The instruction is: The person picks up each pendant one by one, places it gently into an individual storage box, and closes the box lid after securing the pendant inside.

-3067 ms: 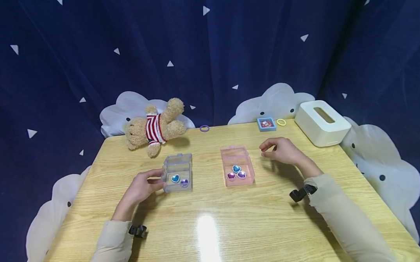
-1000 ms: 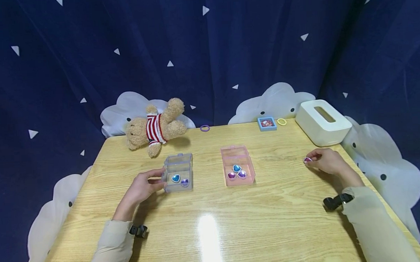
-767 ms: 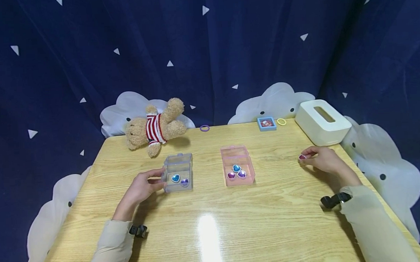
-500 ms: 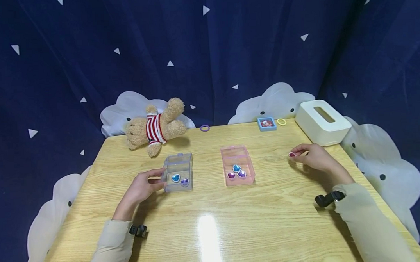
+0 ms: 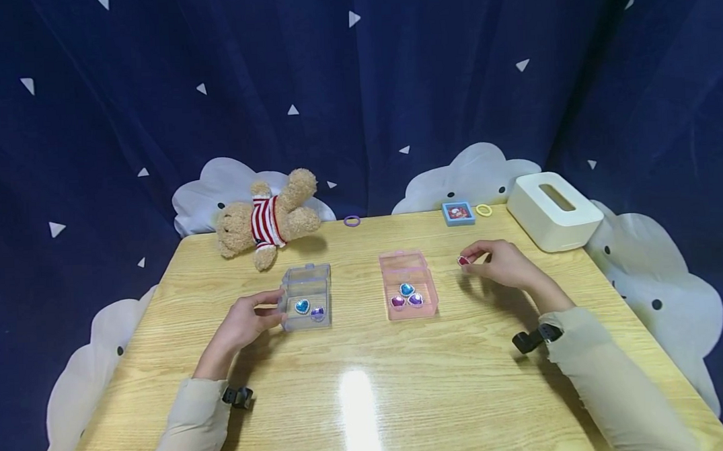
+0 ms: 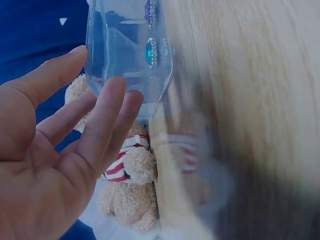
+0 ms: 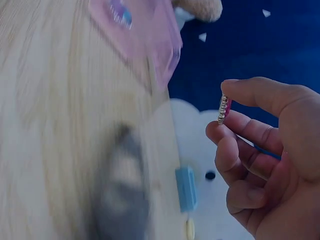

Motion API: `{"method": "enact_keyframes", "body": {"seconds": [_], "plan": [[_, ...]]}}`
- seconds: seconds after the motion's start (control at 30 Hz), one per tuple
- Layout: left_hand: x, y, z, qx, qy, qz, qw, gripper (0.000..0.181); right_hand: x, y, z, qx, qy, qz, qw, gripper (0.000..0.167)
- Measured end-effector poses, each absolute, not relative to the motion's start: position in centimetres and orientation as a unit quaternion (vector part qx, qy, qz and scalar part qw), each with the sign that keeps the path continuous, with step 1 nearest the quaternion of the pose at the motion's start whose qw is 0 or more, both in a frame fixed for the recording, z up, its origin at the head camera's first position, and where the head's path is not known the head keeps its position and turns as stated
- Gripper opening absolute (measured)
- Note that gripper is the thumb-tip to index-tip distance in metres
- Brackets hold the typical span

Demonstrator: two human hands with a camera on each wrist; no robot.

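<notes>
My right hand [image 5: 499, 263] pinches a dark pink heart-shaped gem [image 5: 463, 261] between thumb and fingers, above the table. In the right wrist view the gem [image 7: 223, 109] shows edge-on with its beaded rim. To its left stands a lidded pink box [image 5: 430, 310], lid up, holding a blue, a magenta and a purple heart gem. With fairly straight fingers, my left hand [image 5: 244, 321] touches the left side of a clear bluish box [image 5: 322, 288], also lid up. Inside lie a blue heart gem [image 5: 302, 307] and a purple gem [image 5: 317, 314].
A teddy bear [image 5: 267, 223] in a striped shirt lies at the back left. Along the back edge are a purple ring [image 5: 352, 221], a small blue-framed picture [image 5: 458, 214] and a yellow ring [image 5: 484, 210]. A white tissue box [image 5: 555, 214] stands at the back right.
My right hand was without a gem three seconds ago, then held the dark pink one near the table's right side. It has since moved left toward the pink box. The left hand stays put.
</notes>
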State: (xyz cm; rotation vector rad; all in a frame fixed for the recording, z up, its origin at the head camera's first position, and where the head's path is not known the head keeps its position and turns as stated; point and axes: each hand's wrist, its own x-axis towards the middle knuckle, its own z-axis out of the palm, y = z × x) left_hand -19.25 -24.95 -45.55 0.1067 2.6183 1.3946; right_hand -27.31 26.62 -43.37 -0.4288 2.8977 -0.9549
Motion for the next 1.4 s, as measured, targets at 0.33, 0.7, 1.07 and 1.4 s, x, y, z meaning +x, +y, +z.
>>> {"method": "enact_keyframes", "body": {"seconds": [0.33,0.7,1.07,1.4], "plan": [[-19.2,-25.0,-45.5,0.038,0.879,0.468,0.085,0.056,-28.0,21.6,-42.8,-0.188,0.928,-0.322,0.014,0.022],[-19.2,-25.0,-45.7,0.041,0.880,0.465,0.084,0.056,-27.9,16.4,-42.0,-0.238,0.911,-0.336,0.033,0.024],[-19.3,-25.1,-45.8,0.043,0.879,0.467,0.085,0.056,-27.9,12.3,-42.0,-0.283,0.891,-0.350,0.060,0.028],[-19.1,-25.0,-45.5,0.038,0.877,0.470,0.090,0.058,-27.5,9.0,-41.8,-0.295,0.889,-0.342,0.080,0.027]]}}
